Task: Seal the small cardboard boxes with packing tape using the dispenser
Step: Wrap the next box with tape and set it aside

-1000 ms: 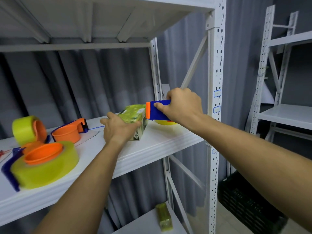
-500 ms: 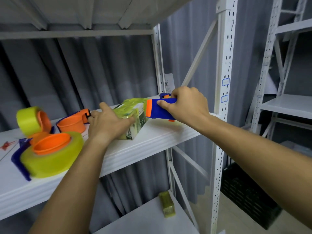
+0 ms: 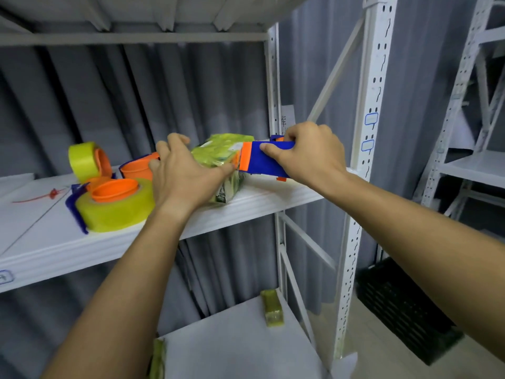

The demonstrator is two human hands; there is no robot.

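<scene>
Taping is being carried out on the small cardboard box wrapped in glossy, crinkled yellow-green tape (image 3: pixel 218 160), which is lying at the white metal shelf's (image 3: pixel 267 198) front edge. The box is being steadied by the left hand (image 3: pixel 180 176), its fingers spread flat at the box's 9 o'clock side. The blue and orange plastic tape dispenser (image 3: pixel 262 160) is being gripped by the right hand (image 3: pixel 308 154) and held against the box's 3 o'clock end. Next, judging by this, a firm pull and a cut are being called for.

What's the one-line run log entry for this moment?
left hand: rests on taped box | right hand: grips tape dispenser against box | place: shelf
</scene>
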